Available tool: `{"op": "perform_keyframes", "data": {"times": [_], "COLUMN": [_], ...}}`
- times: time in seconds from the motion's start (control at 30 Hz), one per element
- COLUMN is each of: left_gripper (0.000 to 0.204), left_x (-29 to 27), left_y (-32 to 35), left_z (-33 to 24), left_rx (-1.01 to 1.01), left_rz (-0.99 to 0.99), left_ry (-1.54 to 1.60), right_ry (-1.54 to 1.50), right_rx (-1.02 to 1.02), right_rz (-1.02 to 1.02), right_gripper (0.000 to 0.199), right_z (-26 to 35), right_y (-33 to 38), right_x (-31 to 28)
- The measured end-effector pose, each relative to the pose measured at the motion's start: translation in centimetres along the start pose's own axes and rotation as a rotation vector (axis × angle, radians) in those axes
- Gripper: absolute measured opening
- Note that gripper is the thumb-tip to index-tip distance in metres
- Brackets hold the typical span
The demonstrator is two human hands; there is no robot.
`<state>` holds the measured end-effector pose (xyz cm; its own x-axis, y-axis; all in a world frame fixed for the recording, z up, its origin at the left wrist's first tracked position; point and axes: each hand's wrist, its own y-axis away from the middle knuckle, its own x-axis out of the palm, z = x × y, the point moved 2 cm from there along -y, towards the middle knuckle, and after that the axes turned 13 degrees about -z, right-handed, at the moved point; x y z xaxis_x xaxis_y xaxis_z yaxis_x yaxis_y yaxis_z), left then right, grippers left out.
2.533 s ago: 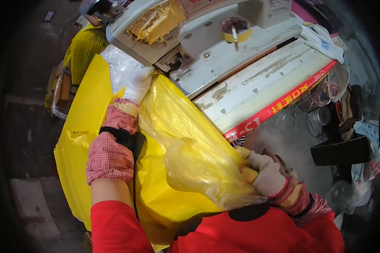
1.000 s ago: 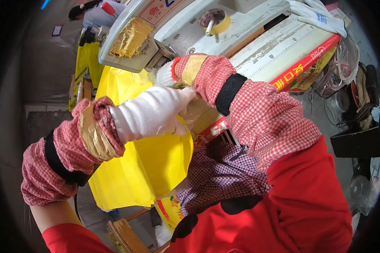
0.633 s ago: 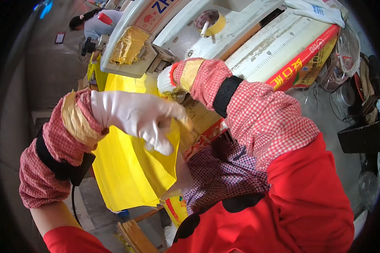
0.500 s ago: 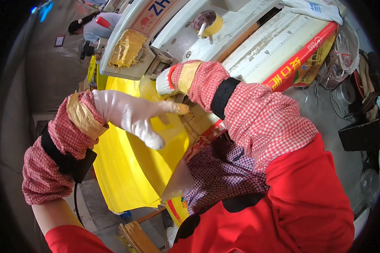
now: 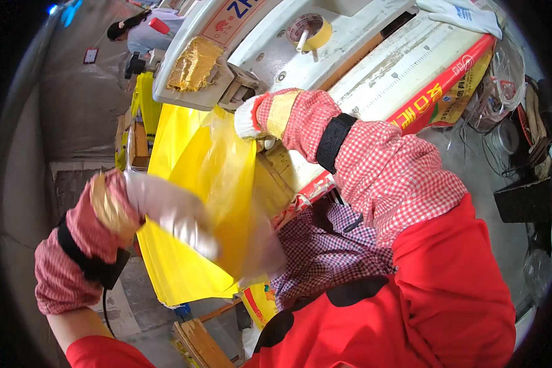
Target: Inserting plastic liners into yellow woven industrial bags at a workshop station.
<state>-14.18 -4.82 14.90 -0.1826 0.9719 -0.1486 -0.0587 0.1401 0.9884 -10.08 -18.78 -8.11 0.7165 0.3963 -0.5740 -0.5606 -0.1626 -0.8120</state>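
My left hand [image 5: 175, 211], in a pale glove, is over the yellow plastic sheeting [image 5: 178, 270]. Motion smears its fingers, so their grip is unclear. The sheeting hangs in folds from the sewing machine [image 5: 193, 64], and a thin translucent film [image 5: 260, 245] lies along its right side. My right hand [image 5: 251, 119], in a white knitted glove, reaches in beside the machine's head at the sheeting's upper right edge. Most of its fingers are hidden behind its wrist and the checked sleeve.
A tape roll [image 5: 313, 34] with a white stick in it sits on the machine body. A spare white glove [image 5: 463, 15] lies at the far right of the table [image 5: 398, 67]. A wooden piece [image 5: 202, 346] stands low in front. Another person [image 5: 150, 30] is at the far left.
My left hand has moved down and toward me, from spread fingers near the right hand to a blur over the sheeting. The sheeting and film have shifted and folded; my right hand stays nearly in place.
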Motion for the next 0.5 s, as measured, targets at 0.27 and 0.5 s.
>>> {"op": "perform_keyframes", "data": {"times": [0.27, 0.5], "left_gripper": [0.017, 0.017], "left_x": [9.7, 13.2], "left_y": [4.4, -3.8], "left_z": [-5.6, -11.3], "left_rx": [0.021, 0.632], "left_rz": [-0.011, -0.354], "left_ry": [-0.598, -0.693], "right_ry": [0.268, 0.128], "right_rx": [0.573, 0.271], "right_rz": [0.443, 0.127], "right_gripper": [0.013, 0.014], "right_z": [6.1, 22.8], "right_y": [-3.3, 3.6], "right_x": [-3.6, -8.6]}}
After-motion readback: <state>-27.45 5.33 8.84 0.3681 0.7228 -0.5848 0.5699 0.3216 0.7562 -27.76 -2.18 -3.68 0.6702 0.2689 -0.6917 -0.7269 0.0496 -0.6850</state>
